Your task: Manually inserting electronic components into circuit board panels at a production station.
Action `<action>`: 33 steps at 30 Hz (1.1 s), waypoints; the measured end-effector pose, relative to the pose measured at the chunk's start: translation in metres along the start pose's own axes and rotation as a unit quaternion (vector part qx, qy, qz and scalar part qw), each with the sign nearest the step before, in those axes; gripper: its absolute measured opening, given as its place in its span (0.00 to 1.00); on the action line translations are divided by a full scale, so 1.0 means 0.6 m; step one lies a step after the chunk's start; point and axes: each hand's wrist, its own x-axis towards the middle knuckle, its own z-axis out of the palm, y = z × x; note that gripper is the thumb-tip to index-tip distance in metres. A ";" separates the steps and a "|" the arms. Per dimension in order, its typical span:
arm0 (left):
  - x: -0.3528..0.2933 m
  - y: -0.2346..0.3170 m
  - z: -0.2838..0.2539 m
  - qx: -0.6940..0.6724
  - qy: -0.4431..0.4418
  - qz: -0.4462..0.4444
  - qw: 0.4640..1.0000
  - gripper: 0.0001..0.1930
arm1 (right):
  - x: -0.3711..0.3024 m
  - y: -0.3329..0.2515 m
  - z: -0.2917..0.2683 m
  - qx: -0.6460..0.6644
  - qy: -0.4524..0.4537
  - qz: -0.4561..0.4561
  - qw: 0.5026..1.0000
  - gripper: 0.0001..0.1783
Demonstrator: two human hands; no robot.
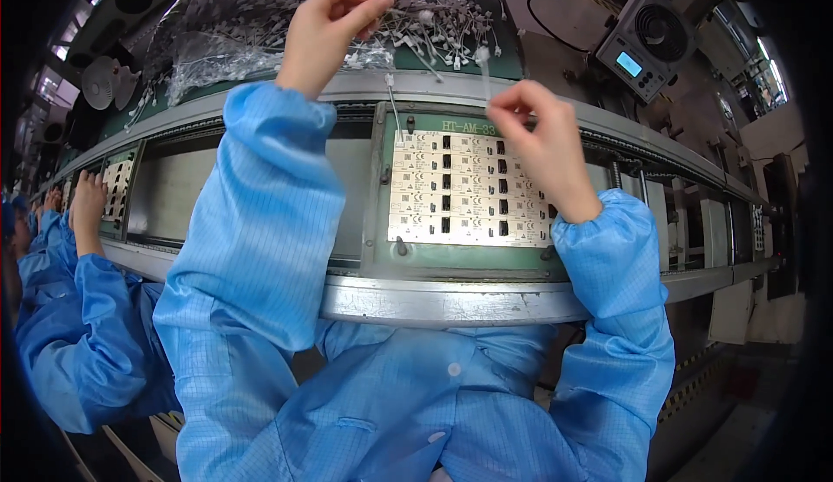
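Observation:
My left hand [328, 35] is over the far pile of short cables with white plugs [434, 26]. Its thumb and index finger are pinched together; what lies between them, if anything, is hidden against the pile. My right hand [545, 139] is above the right part of the panel of white circuit boards [473, 196]. Between its thumb and fingertips it pinches a short cable [486, 78], blurred, with a white plug at the upper end. Another cable [393, 104] rests across the board fixture's far edge, its lower end at the panel's top left corner.
The green fixture [377, 256] sits between metal conveyor rails [434, 300]. Clear plastic wrapping [213, 61] lies around the pile's left side. A fan device with a lit display [642, 48] stands far right. At left, a co-worker's hand [88, 204] is over another fixture.

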 end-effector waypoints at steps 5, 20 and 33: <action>-0.077 0.043 0.001 -0.069 0.022 -0.064 0.995 0.09 | -0.019 -0.007 0.035 -0.081 -0.121 -0.042 0.988 0.03; -0.133 0.043 -0.017 -0.128 -0.068 -0.059 0.988 0.06 | -0.034 -0.020 0.052 -0.158 -0.119 -0.063 0.978 0.03; -0.126 0.000 -0.032 0.171 -0.064 0.062 0.981 0.05 | -0.023 -0.051 0.009 -0.194 -0.205 -0.109 0.953 0.09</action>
